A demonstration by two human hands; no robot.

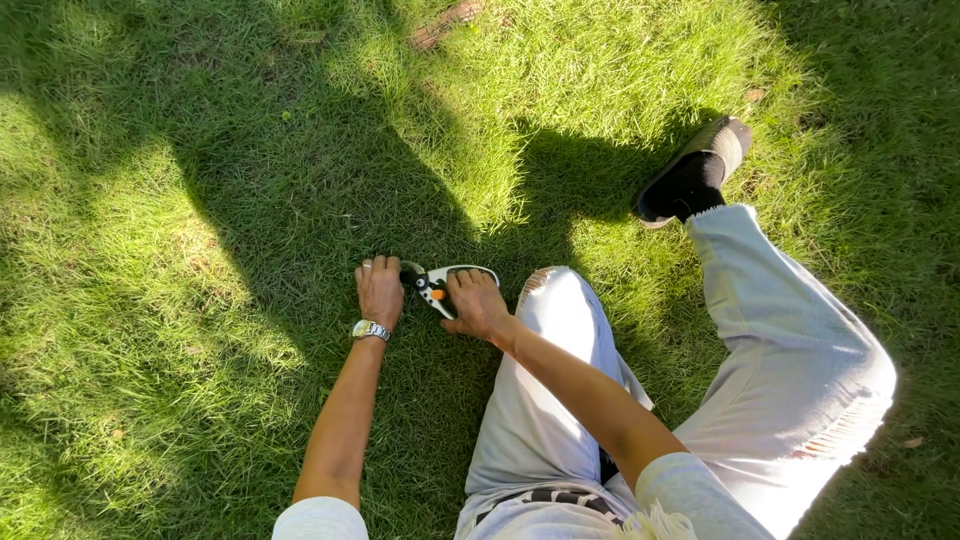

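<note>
Shirt hem and belt [560, 498] sit closest to me, with my pale trousers [540, 400] running forward from there. One knee [560, 300] is bent up and lies just right of the shears; I take that knee as my marker.

Just past and to the left of the knee, both my hands rest on the grass [150, 300] with a pair of grass shears [440, 285] between them. My right hand [476, 305] lies over the handle end, fingers curled around it, so it is clamped on the tool. My left hand [380, 292], with a ring and a metal watch [369, 330] at the wrist, presses down at the opposite end, where the dark tip shows. I cannot tell whether it grips that tip or only rests beside it. The hands are close together, nearly touching, with only the tool's middle between them.

The shears' long axis runs left to right, roughly level with the ground, handle toward the knee. Its white loop and an orange spot show; the blades are mostly hidden under my left fingers and in shadow.

Farther off, up and right of the knee, my other leg stretches out to a dark shoe [695, 170] on sunlit grass.
</note>
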